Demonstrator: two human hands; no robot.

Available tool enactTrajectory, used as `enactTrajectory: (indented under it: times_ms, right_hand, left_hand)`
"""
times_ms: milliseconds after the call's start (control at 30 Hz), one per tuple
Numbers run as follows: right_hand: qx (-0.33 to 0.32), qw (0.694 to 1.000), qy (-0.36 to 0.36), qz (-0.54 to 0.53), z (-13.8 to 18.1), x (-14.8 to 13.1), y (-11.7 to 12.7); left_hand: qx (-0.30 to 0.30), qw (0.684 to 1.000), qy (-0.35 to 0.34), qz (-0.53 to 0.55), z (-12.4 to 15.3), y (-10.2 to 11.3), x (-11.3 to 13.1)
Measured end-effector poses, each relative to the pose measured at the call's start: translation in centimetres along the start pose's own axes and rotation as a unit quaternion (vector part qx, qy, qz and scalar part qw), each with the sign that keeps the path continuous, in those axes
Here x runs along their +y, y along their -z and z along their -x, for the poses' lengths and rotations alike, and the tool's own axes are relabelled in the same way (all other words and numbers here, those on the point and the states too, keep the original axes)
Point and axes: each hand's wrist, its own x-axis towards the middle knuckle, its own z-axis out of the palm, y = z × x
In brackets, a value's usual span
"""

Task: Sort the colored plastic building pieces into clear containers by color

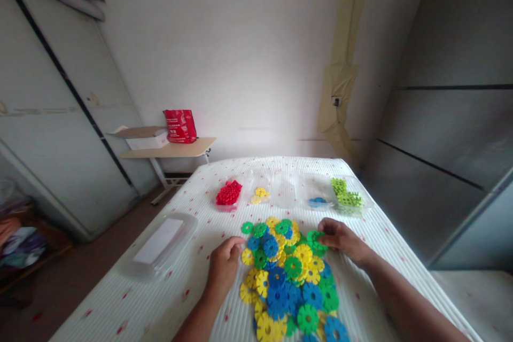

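A heap of plastic snowflake discs in yellow, blue and green (293,295) is piled on the near half of the table. At the heap's right edge, my right hand (340,238) has its thumb and fingers closed on a green snowflake disc (314,239). My left hand (225,261) rests by the left edge of the heap, fingers bent together beside a yellow disc (247,256). Whether anything is between those fingertips is hidden. Behind the heap stands a clear divided tray (281,204) with a few yellow discs (260,195) and some blue discs (318,202) inside.
Red pieces (228,193) fill the tray's left end, light green pieces (345,194) its right end. A clear lid with a white paper (159,240) lies on the left of the white cloth (200,224). Farther back, a side table (176,150) bears a red bag (180,125) and a box (147,140).
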Motion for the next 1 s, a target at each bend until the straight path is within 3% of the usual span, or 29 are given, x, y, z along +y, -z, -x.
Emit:
enactTrajectory:
  times_ms: [233,467,667,833,1000]
  right_hand:
    - [0.067,0.993,0.086,0.05,-0.7,-1.4,-1.0]
    - [0.166,0.964,0.187,0.088,-4.4,-4.7,-1.8]
    - [0.231,0.929,0.182,0.222,-7.2,-6.7,-3.5]
    - [0.243,0.91,0.187,0.279,-5.6,-6.4,-4.0]
    - [0.203,0.881,0.238,0.355,-2.0,-2.7,-2.8]
  left_hand:
    - [-0.009,1.0,0.006,-0.013,0.0,0.1,0.3]
    - [-0.004,1.0,0.012,-0.019,0.1,0.0,0.1]
    - [0.002,1.0,0.015,0.003,0.1,-0.1,0.0]
    - [0.008,1.0,0.014,0.007,0.1,0.0,0.1]
    - [0.015,1.0,0.005,-0.008,0.3,0.1,0.5]
